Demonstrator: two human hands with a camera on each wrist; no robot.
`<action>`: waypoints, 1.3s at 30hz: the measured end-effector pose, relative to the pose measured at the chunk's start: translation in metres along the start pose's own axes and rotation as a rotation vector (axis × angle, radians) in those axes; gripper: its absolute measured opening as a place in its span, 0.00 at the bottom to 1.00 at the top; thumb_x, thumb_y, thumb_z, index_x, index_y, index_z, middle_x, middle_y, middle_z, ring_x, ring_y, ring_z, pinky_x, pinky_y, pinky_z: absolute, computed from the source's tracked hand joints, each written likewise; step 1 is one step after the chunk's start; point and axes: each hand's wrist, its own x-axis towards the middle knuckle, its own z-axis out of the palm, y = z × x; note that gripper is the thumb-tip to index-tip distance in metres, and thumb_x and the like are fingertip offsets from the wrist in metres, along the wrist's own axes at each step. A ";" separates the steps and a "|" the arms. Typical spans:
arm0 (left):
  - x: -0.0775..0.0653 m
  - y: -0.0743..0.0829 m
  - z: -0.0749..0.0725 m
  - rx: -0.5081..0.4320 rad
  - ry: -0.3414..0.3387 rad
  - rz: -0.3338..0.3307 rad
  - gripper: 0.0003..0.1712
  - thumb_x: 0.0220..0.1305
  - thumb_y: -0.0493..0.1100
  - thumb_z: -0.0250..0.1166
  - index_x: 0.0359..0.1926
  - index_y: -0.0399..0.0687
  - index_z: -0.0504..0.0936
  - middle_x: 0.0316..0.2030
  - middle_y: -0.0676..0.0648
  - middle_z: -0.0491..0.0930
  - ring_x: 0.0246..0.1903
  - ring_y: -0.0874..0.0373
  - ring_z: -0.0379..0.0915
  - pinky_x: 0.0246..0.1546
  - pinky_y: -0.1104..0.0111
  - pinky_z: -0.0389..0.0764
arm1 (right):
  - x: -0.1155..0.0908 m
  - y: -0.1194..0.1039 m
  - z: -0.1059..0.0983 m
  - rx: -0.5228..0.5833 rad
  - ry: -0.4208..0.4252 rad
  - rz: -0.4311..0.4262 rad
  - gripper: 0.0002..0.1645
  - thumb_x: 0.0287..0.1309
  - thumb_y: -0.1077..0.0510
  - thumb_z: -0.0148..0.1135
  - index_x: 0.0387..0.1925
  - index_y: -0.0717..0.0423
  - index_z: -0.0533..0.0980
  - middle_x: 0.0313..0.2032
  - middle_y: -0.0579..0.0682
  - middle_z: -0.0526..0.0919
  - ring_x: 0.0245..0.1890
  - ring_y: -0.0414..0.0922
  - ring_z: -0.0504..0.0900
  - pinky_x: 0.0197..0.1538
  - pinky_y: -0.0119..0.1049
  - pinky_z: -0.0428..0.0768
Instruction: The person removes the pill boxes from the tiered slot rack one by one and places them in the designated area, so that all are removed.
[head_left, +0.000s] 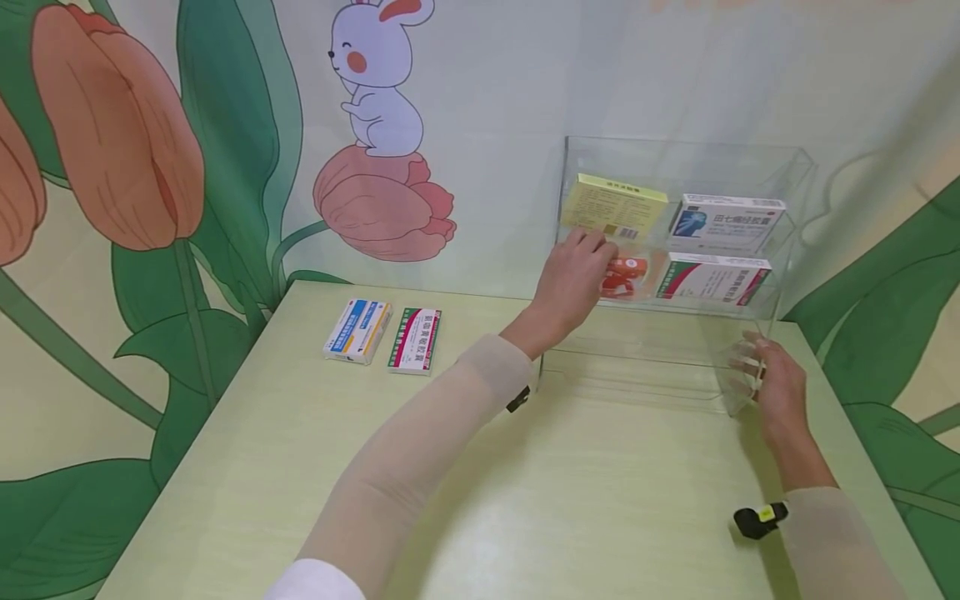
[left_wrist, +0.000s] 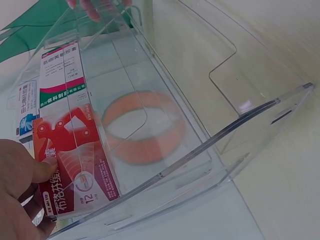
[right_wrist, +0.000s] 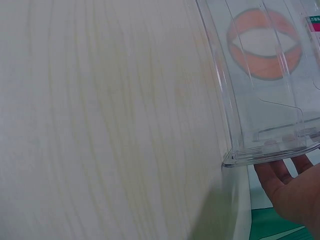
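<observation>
Head view: you have your left hand (head_left: 570, 279) up at the tiered clear plastic rack (head_left: 645, 333), fingers at the flat red cardboard medicine box (head_left: 624, 277), which sits at the left end of the row below the pale yellow box (head_left: 618, 207) and the white box with a blue picture (head_left: 729, 223). Next to it, same row, right side: the white box with green and magenta corners (head_left: 712, 279). Your right hand (head_left: 783, 383) is at the rack's right side wall, low down. Two more on the pale green bench (head_left: 600, 483), left of the rack: the white box with blue and orange bands (head_left: 357, 332) and the slim white-green-magenta box (head_left: 416, 342), lying near each other, not touching. Left wrist: your left thumb is on the red box's face, other fingers curled behind, so it's a pinch on the outer end; clear plastic crosses in front of the box. Right wrist: your right fingers are fairly straight, spread a little against the outside of the side wall, clamped on nothing I can see; looks like bracing. My read: step in hand is seating the red box in its slot, rack steadied from the right. Can't tell if it's fully down. Next move calls for squaring it beside its neighbour, then letting go without tipping it, right hand bracing till then. After that, the two bench boxes look like the remaining ones to rack.
</observation>
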 end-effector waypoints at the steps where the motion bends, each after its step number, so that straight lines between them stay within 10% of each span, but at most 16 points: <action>1: 0.000 0.000 0.000 0.002 -0.002 0.001 0.19 0.73 0.43 0.70 0.62 0.55 0.84 0.57 0.56 0.80 0.56 0.58 0.69 0.55 0.69 0.76 | 0.000 0.000 0.000 -0.008 0.000 0.002 0.32 0.82 0.35 0.45 0.75 0.45 0.72 0.64 0.47 0.74 0.53 0.36 0.81 0.44 0.23 0.82; 10: -0.001 -0.006 -0.015 -0.069 0.072 0.040 0.23 0.70 0.43 0.72 0.64 0.52 0.80 0.59 0.53 0.77 0.59 0.56 0.69 0.58 0.72 0.77 | -0.003 -0.003 0.001 0.028 0.001 -0.005 0.31 0.82 0.37 0.47 0.74 0.46 0.74 0.63 0.48 0.76 0.52 0.37 0.82 0.44 0.25 0.84; 22: -0.030 -0.052 -0.073 -0.548 0.357 -0.051 0.18 0.74 0.40 0.69 0.60 0.41 0.80 0.51 0.47 0.78 0.52 0.57 0.76 0.52 0.76 0.80 | 0.000 0.002 -0.001 -0.019 0.005 0.006 0.33 0.82 0.33 0.45 0.75 0.43 0.72 0.67 0.49 0.73 0.54 0.37 0.81 0.45 0.23 0.82; 30: -0.069 -0.096 -0.082 -0.741 0.360 -0.192 0.20 0.71 0.38 0.72 0.60 0.40 0.79 0.51 0.45 0.80 0.49 0.57 0.80 0.47 0.67 0.87 | 0.000 0.004 -0.003 0.007 -0.011 -0.026 0.31 0.82 0.36 0.47 0.73 0.44 0.75 0.62 0.46 0.78 0.52 0.35 0.82 0.44 0.24 0.82; 39: -0.109 -0.129 -0.055 -0.769 0.203 -0.467 0.21 0.72 0.43 0.72 0.60 0.41 0.80 0.52 0.44 0.83 0.53 0.50 0.79 0.53 0.60 0.85 | -0.002 -0.001 -0.002 0.036 -0.017 -0.019 0.28 0.82 0.38 0.47 0.71 0.44 0.76 0.59 0.42 0.79 0.50 0.33 0.83 0.43 0.24 0.82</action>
